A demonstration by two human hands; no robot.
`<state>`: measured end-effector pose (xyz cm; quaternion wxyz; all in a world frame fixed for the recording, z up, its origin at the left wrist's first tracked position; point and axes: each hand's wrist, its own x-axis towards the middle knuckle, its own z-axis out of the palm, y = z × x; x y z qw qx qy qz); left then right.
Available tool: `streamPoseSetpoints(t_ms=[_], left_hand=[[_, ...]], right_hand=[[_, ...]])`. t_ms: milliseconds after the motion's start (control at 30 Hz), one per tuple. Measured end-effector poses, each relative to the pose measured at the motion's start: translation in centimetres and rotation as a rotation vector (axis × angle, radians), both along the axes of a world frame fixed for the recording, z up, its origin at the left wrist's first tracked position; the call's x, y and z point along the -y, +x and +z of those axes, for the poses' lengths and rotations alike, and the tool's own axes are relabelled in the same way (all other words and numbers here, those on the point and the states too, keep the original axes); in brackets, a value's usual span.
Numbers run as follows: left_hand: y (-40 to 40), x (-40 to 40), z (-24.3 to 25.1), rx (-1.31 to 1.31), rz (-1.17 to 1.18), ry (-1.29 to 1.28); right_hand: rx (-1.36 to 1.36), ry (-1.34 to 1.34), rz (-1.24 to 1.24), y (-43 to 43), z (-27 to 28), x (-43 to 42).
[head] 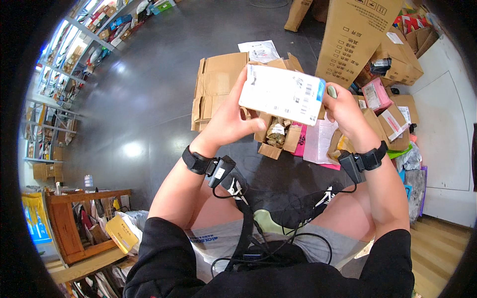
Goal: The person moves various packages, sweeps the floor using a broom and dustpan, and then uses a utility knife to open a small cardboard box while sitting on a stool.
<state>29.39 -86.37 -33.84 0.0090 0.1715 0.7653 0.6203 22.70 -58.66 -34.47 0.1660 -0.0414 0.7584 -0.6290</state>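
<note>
A small parcel box [281, 93] with a white printed label and a blue strip at its right end is held up before me. My left hand [233, 119] supports its left end, fingers behind it and thumb spread below. At the right end is my right hand [341, 108], curled around a small pale-green object [331, 91] whose kind I cannot tell; whether these fingers also grip the parcel is partly hidden. Beneath the parcel, an open cardboard box [270, 151] on the floor contains a wrapped, labelled item [276, 135].
A flattened carton [220, 83] and a white mailer [259, 50] lie beyond. To the right stand a tall carton [344, 41], a pink box [376, 96] and several piled parcels. Loaded shelves [78, 48] line the left, with a wooden frame [67, 227] nearer. Cables [309, 235] cross my lap.
</note>
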Motion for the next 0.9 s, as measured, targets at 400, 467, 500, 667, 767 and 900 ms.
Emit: streamPoseSetpoints(t_ms=[400,467,500,667,767,900], left_hand=[[-0.5,-0.5,0.1,-0.222,0.149,-0.049],[-0.1,-0.9,0.9,-0.247,0.229,-0.137],[0.0,-1.1,1.4,-0.275,0.309,-0.226],[-0.2,-0.9,1.7,-0.533,0.36,-0.609],[-0.1,-1.3,1.9,-0.547,0.345,-0.64],[-0.2,-1.7,1.9,-0.512,0.366,-0.575]], right_hand=[[0.016,0.105,0.142,-0.2,-0.7,-0.2],[-0.134,0.228,0.133,-0.4,-1.2,-0.2],[-0.352,0.422,0.032,-0.6,-1.4,-0.5],[-0.341,0.435,0.002,-0.9,0.2,-1.1],[-0.326,0.449,0.092,0.8,1.6,0.0],[-0.491,0.395,0.138,1.6,1.7,0.6]])
